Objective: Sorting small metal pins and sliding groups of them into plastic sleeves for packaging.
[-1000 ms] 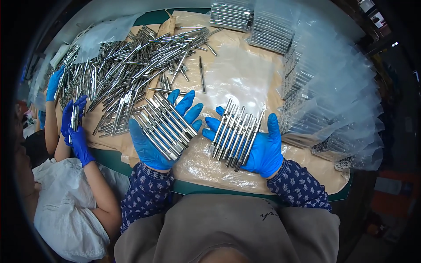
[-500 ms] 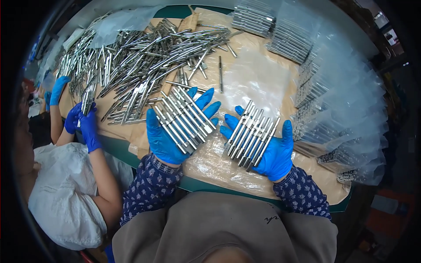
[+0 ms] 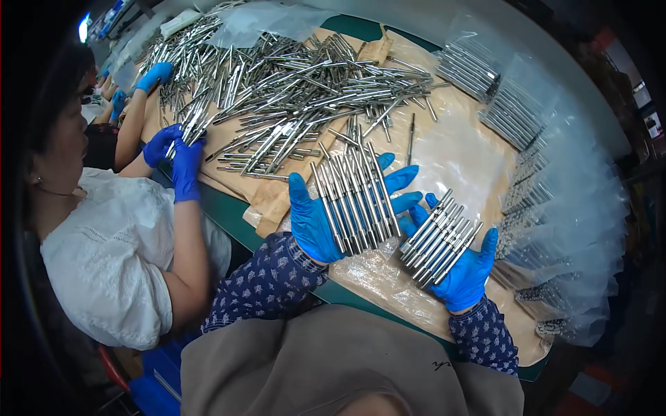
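My left hand (image 3: pixel 311 223), in a blue glove, is palm up with its fingers stretched out. Across it lies a row of slim, stepped metal shafts (image 3: pixel 355 201), side by side. My right hand (image 3: pixel 466 279), gloved alike, bears a second row of metal shafts (image 3: pixel 441 239) across palm and fingers. Both rows slant a little, and the fingertips of the two hands come close together between them. Beneath the hands is a sheet of clear plastic over brown paper.
A big heap of loose shafts (image 3: pixel 305 83) covers the far left of the table. One lone shaft (image 3: pixel 411 135) lies beyond my hands. Bagged shafts (image 3: pixel 512 114) line the right side in clear plastic. At left, a co-worker's purple-gloved hands (image 3: pixel 184 163) hold several shafts.
The whole view has swung, so table, co-worker and hands sit farther right. In my left hand, the row of shafts stands more upright in the picture. Both hands still hold their rows.
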Demonstrator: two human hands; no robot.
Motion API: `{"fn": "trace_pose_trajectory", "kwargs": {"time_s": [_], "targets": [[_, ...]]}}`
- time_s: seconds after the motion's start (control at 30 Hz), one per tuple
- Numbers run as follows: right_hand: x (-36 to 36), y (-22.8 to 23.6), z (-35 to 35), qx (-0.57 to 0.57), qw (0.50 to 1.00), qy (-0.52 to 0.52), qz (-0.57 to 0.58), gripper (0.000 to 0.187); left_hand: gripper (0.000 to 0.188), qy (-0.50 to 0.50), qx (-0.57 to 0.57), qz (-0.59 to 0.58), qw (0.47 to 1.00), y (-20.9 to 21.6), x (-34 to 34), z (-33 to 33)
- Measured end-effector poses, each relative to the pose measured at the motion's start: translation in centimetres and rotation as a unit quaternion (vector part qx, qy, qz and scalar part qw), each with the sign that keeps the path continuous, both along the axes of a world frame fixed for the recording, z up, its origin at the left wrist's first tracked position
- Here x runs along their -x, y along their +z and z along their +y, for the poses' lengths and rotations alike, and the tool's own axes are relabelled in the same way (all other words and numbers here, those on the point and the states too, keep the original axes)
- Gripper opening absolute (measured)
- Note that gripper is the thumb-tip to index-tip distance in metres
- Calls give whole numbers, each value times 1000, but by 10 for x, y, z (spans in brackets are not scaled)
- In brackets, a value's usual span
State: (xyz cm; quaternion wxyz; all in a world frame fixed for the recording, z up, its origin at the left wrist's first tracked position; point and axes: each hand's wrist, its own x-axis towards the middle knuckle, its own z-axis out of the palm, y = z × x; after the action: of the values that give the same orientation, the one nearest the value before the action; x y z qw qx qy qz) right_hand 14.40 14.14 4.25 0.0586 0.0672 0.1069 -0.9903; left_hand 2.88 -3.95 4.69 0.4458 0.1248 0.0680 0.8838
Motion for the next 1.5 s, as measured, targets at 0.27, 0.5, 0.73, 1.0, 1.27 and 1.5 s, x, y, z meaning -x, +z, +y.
{"fn": "trace_pose_trajectory", "kwargs": {"time_s": [0.27,0.5,0.73,1.0,1.27,1.5], "targets": [[2,2,-1,-21,1000,-14,-4,102,102,23,32,-76,996,-13,4,4],[3,0,-1,-24,1000,-21,0,101,118,26,38,-36,998,-9,2,2],[3,3,-4,76,997,-24,19,100,125,-7,-17,-26,999,-7,1,1],[3,0,-3,61,997,-37,-3,100,118,-1,1,-19,1000,-1,-1,1],[3,2,-2,-35,999,-16,-2,97,97,32,-9,-81,996,-14,1,0],[4,3,-5,-16,999,-27,5,97,105,4,-31,-69,997,-10,-2,-1]]}}
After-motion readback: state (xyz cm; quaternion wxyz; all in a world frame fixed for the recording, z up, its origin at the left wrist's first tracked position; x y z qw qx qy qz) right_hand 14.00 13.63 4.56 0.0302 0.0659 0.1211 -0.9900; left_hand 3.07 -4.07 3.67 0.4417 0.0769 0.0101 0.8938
